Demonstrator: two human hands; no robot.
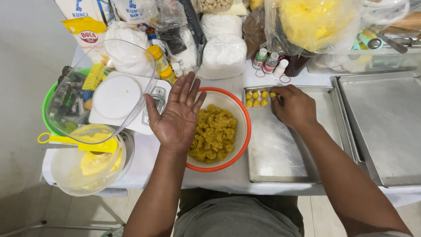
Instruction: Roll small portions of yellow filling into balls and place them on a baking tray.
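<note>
Dough balls (257,98) sit in the far left corner of a metal tray (280,171), where the right hand (294,107) sets one down with curled fingertips. Left hand (176,116) hovers flat, fingers spread, palm up, beside the orange-rimmed bowl (245,131) of yellow dough (213,138). Small bottles (270,62) stand behind the tray, a white scale (120,98) to the left.

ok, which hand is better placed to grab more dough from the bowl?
Left, probably. The left hand hovers open, palm up, over the orange-rimmed bowl of yellow dough; the right hand is at the dough balls on the tray.
</note>
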